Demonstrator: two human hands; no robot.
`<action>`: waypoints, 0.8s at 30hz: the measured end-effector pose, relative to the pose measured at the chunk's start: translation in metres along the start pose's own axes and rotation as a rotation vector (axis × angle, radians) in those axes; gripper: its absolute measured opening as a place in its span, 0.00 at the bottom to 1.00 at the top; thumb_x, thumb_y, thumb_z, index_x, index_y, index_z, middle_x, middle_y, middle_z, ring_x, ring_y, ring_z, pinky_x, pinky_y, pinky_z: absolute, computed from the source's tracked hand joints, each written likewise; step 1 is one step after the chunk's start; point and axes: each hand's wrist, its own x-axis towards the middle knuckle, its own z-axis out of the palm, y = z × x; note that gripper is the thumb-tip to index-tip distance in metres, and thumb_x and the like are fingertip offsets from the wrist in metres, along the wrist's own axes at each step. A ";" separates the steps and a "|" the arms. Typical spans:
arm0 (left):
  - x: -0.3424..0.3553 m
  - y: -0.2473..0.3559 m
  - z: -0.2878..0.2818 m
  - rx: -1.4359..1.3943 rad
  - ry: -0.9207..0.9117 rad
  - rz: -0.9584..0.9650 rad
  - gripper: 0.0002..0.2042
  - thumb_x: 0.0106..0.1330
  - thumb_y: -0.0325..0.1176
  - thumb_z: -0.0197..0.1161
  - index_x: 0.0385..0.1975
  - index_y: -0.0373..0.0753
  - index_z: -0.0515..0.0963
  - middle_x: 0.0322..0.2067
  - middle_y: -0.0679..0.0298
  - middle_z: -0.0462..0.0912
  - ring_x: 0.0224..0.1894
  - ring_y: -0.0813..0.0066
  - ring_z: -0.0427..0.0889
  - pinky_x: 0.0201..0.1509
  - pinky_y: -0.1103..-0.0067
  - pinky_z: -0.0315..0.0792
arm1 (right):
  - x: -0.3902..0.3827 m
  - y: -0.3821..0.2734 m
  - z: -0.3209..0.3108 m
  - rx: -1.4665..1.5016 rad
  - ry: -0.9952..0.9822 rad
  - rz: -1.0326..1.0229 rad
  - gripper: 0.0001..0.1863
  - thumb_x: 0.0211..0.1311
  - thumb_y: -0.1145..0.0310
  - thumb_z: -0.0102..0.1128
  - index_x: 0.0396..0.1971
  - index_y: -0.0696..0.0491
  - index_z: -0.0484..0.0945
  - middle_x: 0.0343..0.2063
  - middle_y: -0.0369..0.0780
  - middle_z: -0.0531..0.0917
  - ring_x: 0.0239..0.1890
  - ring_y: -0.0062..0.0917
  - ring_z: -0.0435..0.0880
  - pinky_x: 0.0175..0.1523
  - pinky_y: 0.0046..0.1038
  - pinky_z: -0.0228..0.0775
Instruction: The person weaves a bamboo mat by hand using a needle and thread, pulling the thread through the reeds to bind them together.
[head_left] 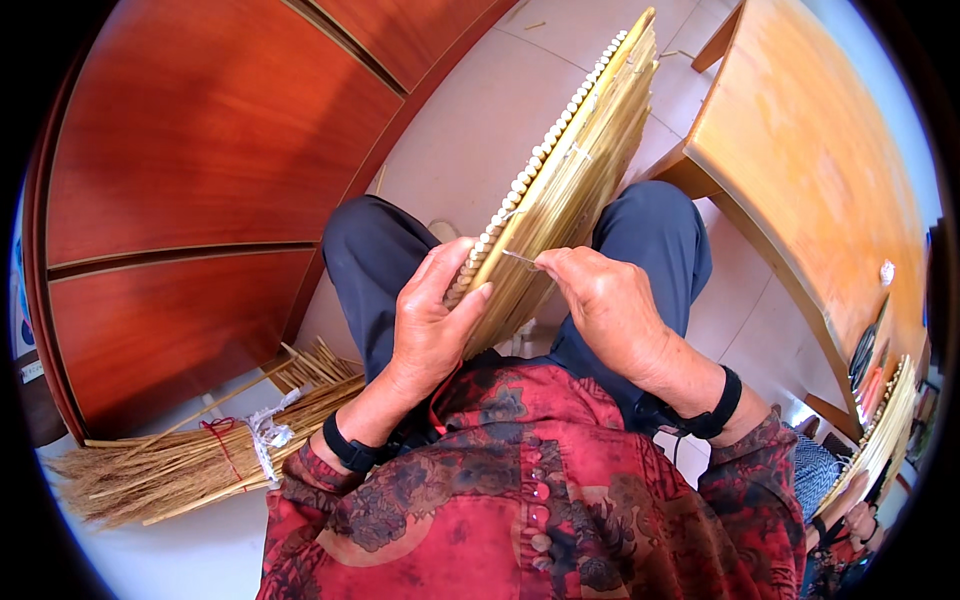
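Straw mat [580, 170] propped on edge across the lap, slanting up and away, its near edge lined with pale stalk ends. Left hand [432, 320] wrapped around that near edge, thumb on top, fingers curled behind. Right hand [608, 305] pinching a thin needle [518, 258] between thumb and forefinger, tip at the mat's face. Straw bundle [200, 460] tied with cord on the floor at left; wooden table [810, 170] at right; another person's hand [860, 520] with a second mat [880, 440] at lower right.

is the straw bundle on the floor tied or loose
Tied. The straw bundle lies on the floor, bound round its middle with white cord and red string.
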 end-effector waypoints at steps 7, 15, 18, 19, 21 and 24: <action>0.000 0.000 -0.001 -0.004 -0.011 -0.009 0.20 0.57 0.19 0.63 0.52 0.30 0.73 0.47 0.60 0.75 0.48 0.76 0.75 0.53 0.81 0.69 | 0.000 0.000 0.002 0.057 0.005 0.012 0.07 0.59 0.73 0.53 0.37 0.54 0.76 0.27 0.43 0.81 0.32 0.40 0.83 0.33 0.37 0.76; -0.001 -0.002 -0.002 -0.026 -0.013 -0.002 0.21 0.57 0.17 0.62 0.53 0.31 0.73 0.47 0.60 0.75 0.49 0.76 0.75 0.54 0.81 0.70 | 0.001 0.001 0.005 0.118 0.017 0.014 0.06 0.62 0.71 0.54 0.36 0.54 0.76 0.28 0.45 0.81 0.32 0.41 0.83 0.34 0.37 0.76; -0.001 -0.002 -0.002 -0.036 -0.021 -0.007 0.21 0.57 0.16 0.62 0.53 0.30 0.73 0.48 0.60 0.74 0.50 0.75 0.75 0.55 0.81 0.69 | 0.002 0.002 0.005 0.140 0.025 0.012 0.06 0.62 0.71 0.54 0.36 0.54 0.77 0.28 0.46 0.81 0.32 0.42 0.83 0.34 0.37 0.76; -0.001 -0.003 -0.002 -0.036 -0.021 -0.008 0.21 0.57 0.16 0.62 0.53 0.30 0.73 0.48 0.60 0.74 0.50 0.75 0.75 0.55 0.81 0.69 | 0.002 0.002 0.005 0.150 0.028 0.011 0.06 0.62 0.70 0.54 0.36 0.54 0.76 0.28 0.46 0.81 0.32 0.42 0.83 0.34 0.37 0.75; -0.001 -0.005 -0.002 -0.049 -0.024 -0.004 0.21 0.57 0.16 0.62 0.53 0.30 0.72 0.49 0.60 0.73 0.51 0.75 0.75 0.56 0.81 0.69 | 0.002 0.003 0.006 0.153 0.023 0.014 0.06 0.62 0.70 0.54 0.36 0.54 0.76 0.28 0.46 0.81 0.32 0.42 0.83 0.34 0.37 0.75; -0.001 -0.004 -0.002 -0.046 -0.027 -0.005 0.22 0.57 0.16 0.62 0.53 0.30 0.72 0.49 0.59 0.73 0.52 0.75 0.75 0.57 0.81 0.68 | 0.002 0.003 0.005 0.161 0.017 0.023 0.06 0.63 0.70 0.53 0.35 0.55 0.76 0.28 0.46 0.81 0.32 0.42 0.83 0.34 0.38 0.75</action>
